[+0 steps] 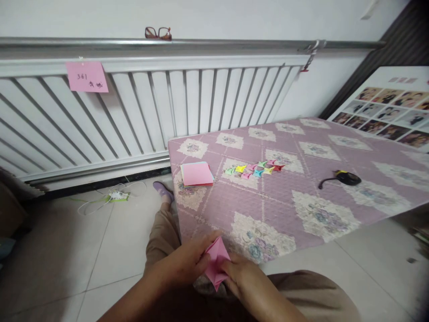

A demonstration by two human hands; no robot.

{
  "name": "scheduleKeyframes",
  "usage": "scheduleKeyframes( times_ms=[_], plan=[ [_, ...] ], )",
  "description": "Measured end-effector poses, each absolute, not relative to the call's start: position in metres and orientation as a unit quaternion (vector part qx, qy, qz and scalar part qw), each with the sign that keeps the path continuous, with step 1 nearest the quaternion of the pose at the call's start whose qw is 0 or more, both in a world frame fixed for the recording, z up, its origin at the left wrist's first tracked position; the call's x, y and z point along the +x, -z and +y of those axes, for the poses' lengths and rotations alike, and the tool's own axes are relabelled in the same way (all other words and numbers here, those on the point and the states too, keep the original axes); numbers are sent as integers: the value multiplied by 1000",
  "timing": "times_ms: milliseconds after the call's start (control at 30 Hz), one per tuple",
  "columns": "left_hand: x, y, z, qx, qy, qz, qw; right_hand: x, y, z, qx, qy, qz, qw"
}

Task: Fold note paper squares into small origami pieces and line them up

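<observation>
A folded sheet of pink origami paper (pixel 217 260), pointed at top and bottom, is held between my two hands just over the near edge of the table. My left hand (pixel 192 258) grips its left side, fingers closed on the paper. On the right side, my right hand (pixel 239 273) pinches it, with the thumb on the front face near the centre crease. Farther back lies a stack of square coloured paper (pixel 197 173), a pink sheet on top. To its right, several small folded paper figures (pixel 258 172) in green, yellow, pink, blue and red sit in rows.
A purple patterned cloth covers the table (pixel 278 205). A black object with a short strap or cord (pixel 348 178) lies at the right. Behind stands a white radiator (pixel 201 96), with glasses (pixel 158 33) on the pipe above. A power strip (pixel 119 196) with cables is on the floor.
</observation>
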State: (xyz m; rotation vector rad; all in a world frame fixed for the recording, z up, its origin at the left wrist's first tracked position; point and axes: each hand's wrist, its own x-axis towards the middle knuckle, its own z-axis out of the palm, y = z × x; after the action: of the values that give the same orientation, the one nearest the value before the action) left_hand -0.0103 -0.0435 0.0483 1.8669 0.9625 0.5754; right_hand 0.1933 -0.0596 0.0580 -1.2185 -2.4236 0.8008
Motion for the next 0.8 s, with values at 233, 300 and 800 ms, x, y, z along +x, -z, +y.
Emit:
scheduleKeyframes(
  times_ms=[233, 300, 800],
  plan=[
    [-12, -61, -41, 805, -236, 317, 442, 198, -65, -60, -415, -365, -829, 90],
    [-14, -64, -41, 795, -232, 305, 470, 198, -66, -61, -410, -378, -824, 97],
    [2, -38, -43, 655, -234, 475, 540, 208, -46, -50, -433, -509, -721, 180]
  ],
)
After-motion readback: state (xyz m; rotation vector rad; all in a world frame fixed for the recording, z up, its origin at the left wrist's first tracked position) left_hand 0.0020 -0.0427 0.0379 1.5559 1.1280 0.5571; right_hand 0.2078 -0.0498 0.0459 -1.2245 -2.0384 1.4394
